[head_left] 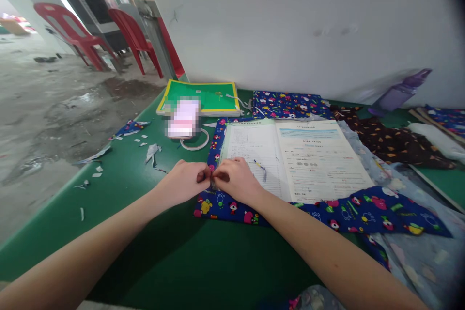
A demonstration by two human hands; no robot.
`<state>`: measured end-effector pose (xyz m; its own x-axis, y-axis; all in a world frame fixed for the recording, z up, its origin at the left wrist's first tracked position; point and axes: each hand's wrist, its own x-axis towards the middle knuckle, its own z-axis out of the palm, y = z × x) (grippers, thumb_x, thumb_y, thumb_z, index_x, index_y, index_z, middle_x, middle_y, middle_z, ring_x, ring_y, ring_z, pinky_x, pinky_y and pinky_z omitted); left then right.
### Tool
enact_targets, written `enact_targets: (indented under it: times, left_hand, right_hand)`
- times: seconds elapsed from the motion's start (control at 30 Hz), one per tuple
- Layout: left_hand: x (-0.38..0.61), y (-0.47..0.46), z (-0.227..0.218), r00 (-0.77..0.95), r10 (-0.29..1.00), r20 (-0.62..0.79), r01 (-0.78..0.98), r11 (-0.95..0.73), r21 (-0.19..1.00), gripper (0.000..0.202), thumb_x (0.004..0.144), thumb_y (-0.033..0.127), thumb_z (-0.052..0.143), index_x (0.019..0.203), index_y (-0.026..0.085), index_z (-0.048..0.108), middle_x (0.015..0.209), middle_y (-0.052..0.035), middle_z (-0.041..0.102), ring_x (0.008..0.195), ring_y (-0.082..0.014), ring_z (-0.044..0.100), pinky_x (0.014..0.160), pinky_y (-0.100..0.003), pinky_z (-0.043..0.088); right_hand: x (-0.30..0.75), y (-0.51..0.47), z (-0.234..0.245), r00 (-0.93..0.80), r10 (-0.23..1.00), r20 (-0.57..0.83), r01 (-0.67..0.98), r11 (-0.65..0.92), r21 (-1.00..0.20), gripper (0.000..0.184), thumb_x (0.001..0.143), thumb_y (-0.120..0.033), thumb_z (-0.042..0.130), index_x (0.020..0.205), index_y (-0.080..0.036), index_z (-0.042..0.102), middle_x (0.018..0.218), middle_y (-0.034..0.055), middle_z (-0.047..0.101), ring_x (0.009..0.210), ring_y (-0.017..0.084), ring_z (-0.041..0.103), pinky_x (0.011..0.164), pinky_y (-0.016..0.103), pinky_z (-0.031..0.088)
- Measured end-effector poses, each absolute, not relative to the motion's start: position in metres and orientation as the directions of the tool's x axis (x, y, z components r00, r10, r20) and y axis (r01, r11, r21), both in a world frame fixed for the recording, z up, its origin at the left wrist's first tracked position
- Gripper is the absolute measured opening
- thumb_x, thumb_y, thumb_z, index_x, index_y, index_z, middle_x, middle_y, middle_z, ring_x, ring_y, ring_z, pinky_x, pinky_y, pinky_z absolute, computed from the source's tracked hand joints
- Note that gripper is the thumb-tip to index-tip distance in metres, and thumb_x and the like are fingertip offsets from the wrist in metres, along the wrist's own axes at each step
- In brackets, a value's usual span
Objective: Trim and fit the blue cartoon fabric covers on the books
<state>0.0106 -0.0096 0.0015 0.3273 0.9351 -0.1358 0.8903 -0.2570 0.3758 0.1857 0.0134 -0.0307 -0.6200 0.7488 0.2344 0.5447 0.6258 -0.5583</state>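
your left hand [192, 175] and right hand [233, 174] meet at the fingertips, both pinching the left edge of the blue cartoon-print sheet [208, 209]; your fingers hide how much of it they grip. the sheet lies on the green counter [156, 252] beneath an open workbook [321, 162], your right wrist crossing its near border. beyond your left hand are torn scraps [152, 152] and a blurred-out phone [184, 117], just before a yellow-edged green book [210, 93]. a purple bottle [395, 94] is by the wall [290, 24].

From my left grip [186, 179], I can pass over tabletop [174, 256] toward six o'clock; the phone [184, 118] blocks twelve, my right grip [237, 178] three.
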Motion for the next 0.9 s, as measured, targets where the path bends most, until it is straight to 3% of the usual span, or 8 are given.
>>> enact_targets:
  times: [0.2, 0.4, 0.9]
  left_hand:
    - [0.0084, -0.0092, 0.0061, 0.348, 0.914, -0.206, 0.868, -0.232, 0.439, 0.014, 0.077, 0.031, 0.047, 0.074, 0.021, 0.056, 0.057, 0.0034, 0.056, 0.055, -0.0139, 0.051, 0.055, -0.024, 0.033]
    - [0.0100, -0.0104, 0.0081, 0.337, 0.916, -0.218, 0.859, -0.205, 0.469, 0.025, 0.080, 0.042, 0.047, 0.071, 0.020, 0.055, 0.061, 0.0018, 0.058, 0.057, -0.0142, 0.053, 0.053, -0.024, 0.033]
    - [0.0029, -0.0034, 0.0031, 0.353, 0.890, -0.289, 0.826, -0.151, 0.543, 0.020, 0.080, 0.035, 0.046, 0.076, 0.019, 0.057, 0.067, 0.0006, 0.058, 0.061, -0.0149, 0.054, 0.056, -0.025, 0.036]
  right_hand:
    - [0.1870, 0.0129, -0.0284, -0.618, 0.750, 0.234, 0.525, 0.616, -0.587, 0.011, 0.079, -0.024, 0.058, 0.075, -0.023, 0.069, 0.082, -0.0024, 0.067, 0.078, 0.013, 0.058, 0.083, 0.033, 0.031]
    - [0.1881, 0.0135, -0.0296, -0.624, 0.744, 0.240, 0.512, 0.621, -0.593, 0.010, 0.079, -0.022, 0.059, 0.080, -0.023, 0.068, 0.087, -0.0024, 0.067, 0.080, 0.012, 0.058, 0.083, 0.033, 0.030]
    - [0.1868, 0.0121, -0.0276, -0.627, 0.731, 0.270, 0.486, 0.638, -0.597, 0.011, 0.078, -0.023, 0.058, 0.074, -0.024, 0.069, 0.079, -0.0047, 0.068, 0.077, 0.012, 0.058, 0.082, 0.034, 0.029]
